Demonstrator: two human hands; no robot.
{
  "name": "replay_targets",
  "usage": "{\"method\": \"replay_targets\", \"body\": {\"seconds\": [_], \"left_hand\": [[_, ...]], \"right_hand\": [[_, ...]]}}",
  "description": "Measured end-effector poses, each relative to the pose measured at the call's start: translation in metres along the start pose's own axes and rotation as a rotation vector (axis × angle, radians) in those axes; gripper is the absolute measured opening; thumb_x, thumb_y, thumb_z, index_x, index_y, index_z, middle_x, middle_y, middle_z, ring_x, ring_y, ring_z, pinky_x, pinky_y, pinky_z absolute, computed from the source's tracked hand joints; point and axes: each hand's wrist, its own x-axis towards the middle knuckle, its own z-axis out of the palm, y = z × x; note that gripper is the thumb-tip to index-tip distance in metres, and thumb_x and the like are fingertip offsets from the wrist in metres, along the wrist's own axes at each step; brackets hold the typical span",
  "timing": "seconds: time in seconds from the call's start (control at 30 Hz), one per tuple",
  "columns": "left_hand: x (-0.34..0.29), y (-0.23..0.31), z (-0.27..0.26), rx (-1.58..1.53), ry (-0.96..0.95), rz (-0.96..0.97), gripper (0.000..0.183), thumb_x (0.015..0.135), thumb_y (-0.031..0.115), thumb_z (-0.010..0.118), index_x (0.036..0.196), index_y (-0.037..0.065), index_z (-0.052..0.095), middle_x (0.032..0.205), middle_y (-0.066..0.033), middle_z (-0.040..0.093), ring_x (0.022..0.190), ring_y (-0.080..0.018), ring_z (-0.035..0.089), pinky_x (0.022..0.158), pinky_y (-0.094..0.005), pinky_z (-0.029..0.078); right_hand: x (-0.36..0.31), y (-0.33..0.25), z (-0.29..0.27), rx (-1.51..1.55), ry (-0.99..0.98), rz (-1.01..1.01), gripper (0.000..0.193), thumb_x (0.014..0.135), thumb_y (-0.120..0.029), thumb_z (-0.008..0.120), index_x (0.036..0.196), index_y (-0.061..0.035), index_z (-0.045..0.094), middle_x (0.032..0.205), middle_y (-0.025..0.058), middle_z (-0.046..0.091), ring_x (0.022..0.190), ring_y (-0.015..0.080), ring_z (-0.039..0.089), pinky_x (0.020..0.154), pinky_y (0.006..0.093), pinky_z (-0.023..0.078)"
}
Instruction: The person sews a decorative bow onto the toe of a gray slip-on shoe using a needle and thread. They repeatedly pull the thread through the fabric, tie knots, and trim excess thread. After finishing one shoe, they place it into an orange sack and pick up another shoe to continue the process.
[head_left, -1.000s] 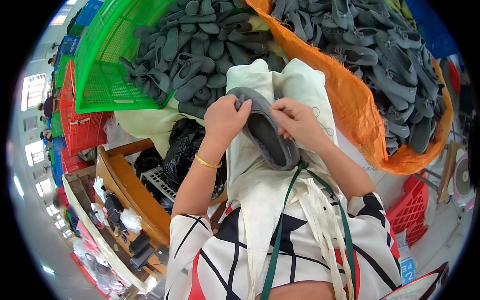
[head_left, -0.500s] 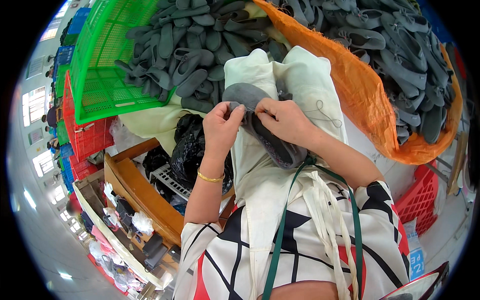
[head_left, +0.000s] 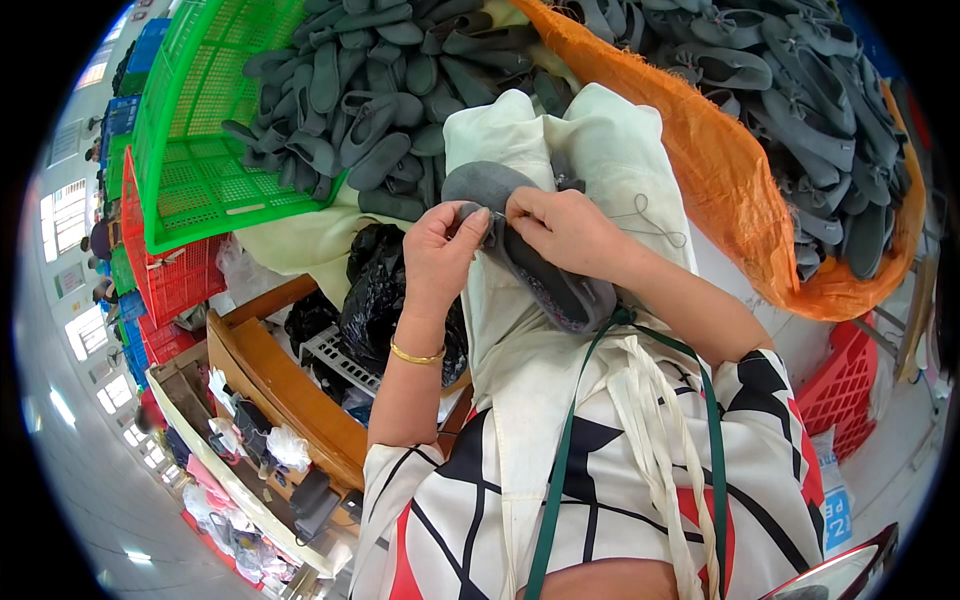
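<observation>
On my lap, over the white apron (head_left: 490, 330), lies a grey cloth shoe (head_left: 575, 298), its opening facing up. My left hand (head_left: 442, 250) pinches the edge of the shoe's upper between thumb and fingers. Close beside it, my right hand (head_left: 575, 232) is closed at the shoe's upper with its fingertips pressed together. Whatever is in those fingertips is too small to tell. A loop of dark thread (head_left: 655, 228) lies on the apron to the right of the right hand. Another small dark grey piece shows partly behind the shoe, between my knees.
Ahead to the left, many grey shoes (head_left: 375, 165) are heaped by a green plastic crate (head_left: 190, 200). An orange woven sack (head_left: 725, 190) full of grey shoes stands at the right. A wooden drawer unit (head_left: 290, 390) and a black plastic bag (head_left: 378, 290) are at my left.
The view has shifted slightly. Both hands keep their grip at the shoe's upper, with the right fingers drawn up a little.
</observation>
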Motion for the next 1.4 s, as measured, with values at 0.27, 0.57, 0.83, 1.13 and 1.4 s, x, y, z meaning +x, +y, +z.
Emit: {"method": "replay_targets", "body": {"seconds": [0.27, 0.57, 0.83, 1.13, 1.4], "left_hand": [[0.007, 0.005, -0.006, -0.143, -0.038, -0.175, 0.014, 0.091, 0.016, 0.066, 0.09, 0.003, 0.07, 0.074, 0.0029, 0.065, 0.062, -0.0034, 0.056, 0.055, -0.0188, 0.044], [0.01, 0.007, -0.003, -0.229, 0.002, -0.208, 0.009, 0.087, 0.013, 0.066, 0.085, 0.005, 0.07, 0.071, 0.0036, 0.064, 0.057, -0.0025, 0.052, 0.054, -0.0182, 0.041], [0.014, 0.001, -0.009, -0.227, -0.06, -0.216, 0.011, 0.09, 0.013, 0.064, 0.093, 0.005, 0.072, 0.079, 0.0032, 0.069, 0.063, -0.0022, 0.056, 0.056, -0.0178, 0.044], [0.014, -0.002, -0.012, -0.343, -0.137, -0.27, 0.013, 0.094, 0.014, 0.061, 0.099, 0.006, 0.071, 0.086, 0.003, 0.069, 0.072, -0.0031, 0.06, 0.063, -0.02, 0.048], [0.014, -0.006, -0.012, -0.416, -0.15, -0.241, 0.012, 0.094, 0.013, 0.065, 0.101, 0.005, 0.071, 0.087, 0.0024, 0.07, 0.072, -0.0039, 0.06, 0.067, -0.0207, 0.049]], "right_hand": [[0.0, 0.005, 0.012, -0.077, 0.048, -0.054, 0.009, 0.094, -0.01, 0.058, 0.102, -0.0073, 0.057, 0.08, 0.0181, 0.064, 0.075, 0.0412, 0.063, 0.065, 0.0447, 0.05], [0.007, 0.006, 0.002, -0.254, -0.008, -0.137, 0.007, 0.093, -0.013, 0.058, 0.1, -0.0104, 0.06, 0.079, 0.0169, 0.066, 0.073, 0.0398, 0.065, 0.063, 0.0477, 0.051], [0.012, -0.001, -0.007, -0.212, -0.085, -0.122, 0.007, 0.093, -0.011, 0.057, 0.099, -0.0084, 0.059, 0.08, 0.0188, 0.066, 0.075, 0.0418, 0.064, 0.064, 0.0486, 0.05], [0.011, 0.001, 0.002, -0.103, -0.044, -0.09, 0.008, 0.096, -0.011, 0.055, 0.103, -0.0056, 0.054, 0.083, 0.0217, 0.064, 0.079, 0.0447, 0.062, 0.066, 0.0482, 0.049], [0.02, -0.011, 0.012, 0.05, 0.059, -0.039, 0.015, 0.099, -0.015, 0.051, 0.102, -0.0005, 0.049, 0.08, 0.0261, 0.063, 0.079, 0.0477, 0.061, 0.069, 0.0523, 0.048]]}}
